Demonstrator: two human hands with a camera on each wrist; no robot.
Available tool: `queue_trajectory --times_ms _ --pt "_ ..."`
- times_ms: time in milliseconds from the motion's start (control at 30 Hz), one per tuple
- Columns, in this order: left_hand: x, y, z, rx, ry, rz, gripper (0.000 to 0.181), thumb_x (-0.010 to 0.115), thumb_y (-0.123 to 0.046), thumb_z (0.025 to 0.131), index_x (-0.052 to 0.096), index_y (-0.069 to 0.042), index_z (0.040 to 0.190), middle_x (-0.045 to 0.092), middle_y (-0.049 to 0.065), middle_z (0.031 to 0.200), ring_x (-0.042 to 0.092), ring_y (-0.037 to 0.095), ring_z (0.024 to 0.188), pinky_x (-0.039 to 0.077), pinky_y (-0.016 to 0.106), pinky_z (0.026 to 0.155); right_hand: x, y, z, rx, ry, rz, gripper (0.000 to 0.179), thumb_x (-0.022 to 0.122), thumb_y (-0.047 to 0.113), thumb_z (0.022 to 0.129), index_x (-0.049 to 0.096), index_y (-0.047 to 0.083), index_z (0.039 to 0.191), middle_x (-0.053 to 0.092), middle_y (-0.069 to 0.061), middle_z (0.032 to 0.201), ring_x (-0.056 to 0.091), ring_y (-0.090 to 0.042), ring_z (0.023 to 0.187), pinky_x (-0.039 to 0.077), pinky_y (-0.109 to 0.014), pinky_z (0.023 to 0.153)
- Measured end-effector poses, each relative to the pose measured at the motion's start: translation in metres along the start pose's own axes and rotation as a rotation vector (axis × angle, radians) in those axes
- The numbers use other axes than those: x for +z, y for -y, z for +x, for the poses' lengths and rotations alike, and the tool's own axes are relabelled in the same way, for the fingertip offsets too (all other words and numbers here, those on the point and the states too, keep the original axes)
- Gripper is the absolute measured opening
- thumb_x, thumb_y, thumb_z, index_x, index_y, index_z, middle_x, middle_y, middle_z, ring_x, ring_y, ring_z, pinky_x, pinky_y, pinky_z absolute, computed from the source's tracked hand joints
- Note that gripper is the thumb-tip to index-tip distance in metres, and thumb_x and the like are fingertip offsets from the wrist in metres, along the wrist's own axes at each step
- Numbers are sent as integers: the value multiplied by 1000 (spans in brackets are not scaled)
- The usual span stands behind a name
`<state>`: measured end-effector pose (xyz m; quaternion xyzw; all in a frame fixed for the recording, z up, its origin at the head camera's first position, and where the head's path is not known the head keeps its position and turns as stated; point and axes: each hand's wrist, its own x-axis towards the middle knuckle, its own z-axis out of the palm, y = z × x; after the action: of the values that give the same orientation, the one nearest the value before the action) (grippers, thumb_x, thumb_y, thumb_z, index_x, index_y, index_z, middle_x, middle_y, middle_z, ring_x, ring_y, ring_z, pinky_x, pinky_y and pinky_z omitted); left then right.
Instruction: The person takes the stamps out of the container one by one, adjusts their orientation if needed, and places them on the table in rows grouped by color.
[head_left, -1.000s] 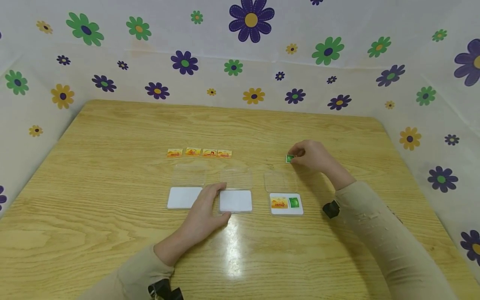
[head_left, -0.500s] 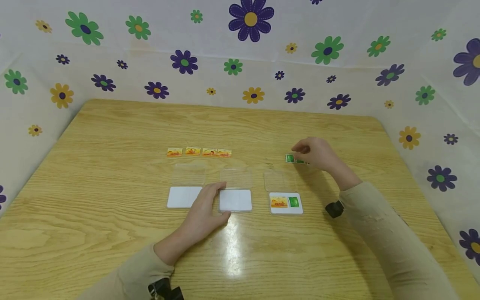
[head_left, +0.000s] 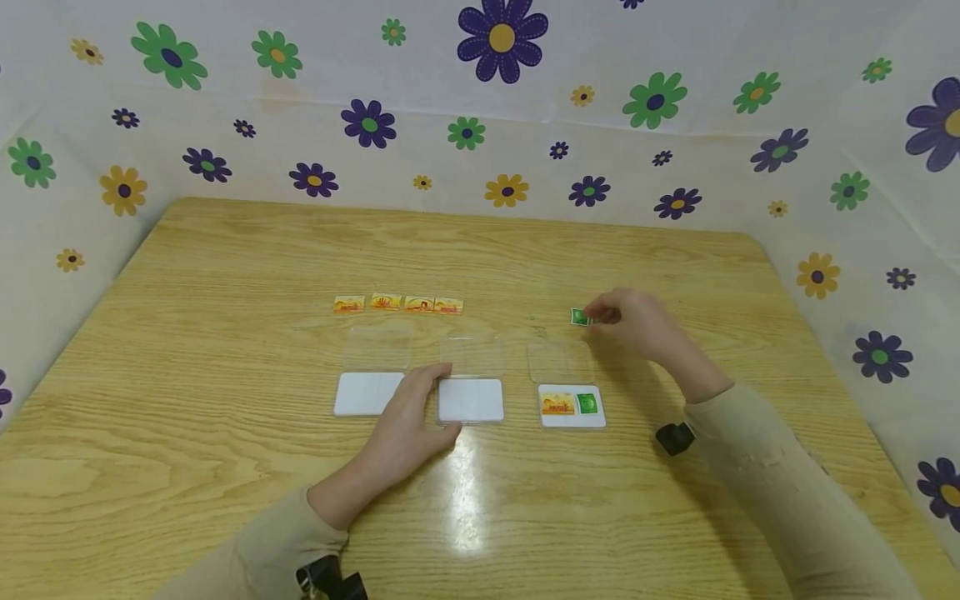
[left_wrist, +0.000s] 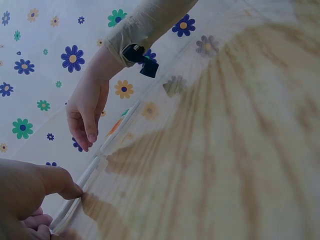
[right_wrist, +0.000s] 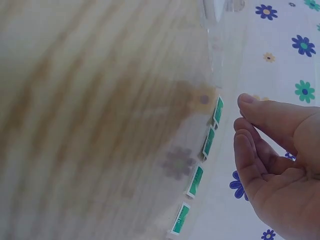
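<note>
My left hand [head_left: 408, 425] holds the middle plastic case [head_left: 471, 402] with its white insert, the index finger at the far edge and the thumb at the near edge. My right hand [head_left: 633, 321] is at the row of small green stamps on the right. One green stamp [head_left: 579, 317] shows beside its fingertips in the head view. In the right wrist view several green stamps [right_wrist: 196, 180] lie in a line on the table, apart from the loosely curled right fingers [right_wrist: 247, 150], which hold nothing visible. The right case [head_left: 572, 407] bears an orange stamp [head_left: 557, 404] and a green stamp [head_left: 587, 403].
Several orange-yellow stamps [head_left: 419, 304] lie in a row further back. A left case with a white insert [head_left: 367, 394] sits partly behind the left hand. Clear lids [head_left: 561, 362] lie behind the cases on the wooden table [head_left: 225, 333]. Flowered cloth [head_left: 420, 83] surrounds the table.
My right hand shifted right and up along the green stamps, uncovering more of them, then came down slightly nearer and covers them again. The left hand has stayed on the middle case.
</note>
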<state>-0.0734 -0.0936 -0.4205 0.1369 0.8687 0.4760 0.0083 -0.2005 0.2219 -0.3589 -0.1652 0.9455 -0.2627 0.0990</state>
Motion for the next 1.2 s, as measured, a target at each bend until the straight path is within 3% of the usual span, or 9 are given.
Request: queue_trajectory --times_ms 600,833,900,1200 --pt "1 -6 0 14 -25 -65 75 80 -9 74 42 1 138 46 14 133 44 27 118 37 42 102 13 0 -18 -79 -34 12 18 71 4 85 71 -2 102 66 -12 95 58 -24 86 50 -39 77" --pt "7 -18 3 42 -30 -66 74 80 -9 74 44 -5 138 47 13 134 45 29 118 40 45 97 15 -1 -22 -89 -42 15 18 70 3 85 71 -2 102 66 -11 95 59 -24 86 51 -40 77" --pt "11 -23 5 61 -20 -67 73 80 -9 75 44 -6 138 47 13 133 46 30 115 44 45 92 15 -1 -23 -109 -41 20 17 70 2 85 71 -2 102 67 -11 95 59 -23 86 51 -40 77" --pt "34 -45 15 113 107 -69 72 76 -12 80 39 -4 141 45 12 137 48 27 116 42 40 98 17 3 -29 -143 29 45 20 72 8 85 71 1 103 67 -5 95 60 -19 84 52 -36 75"
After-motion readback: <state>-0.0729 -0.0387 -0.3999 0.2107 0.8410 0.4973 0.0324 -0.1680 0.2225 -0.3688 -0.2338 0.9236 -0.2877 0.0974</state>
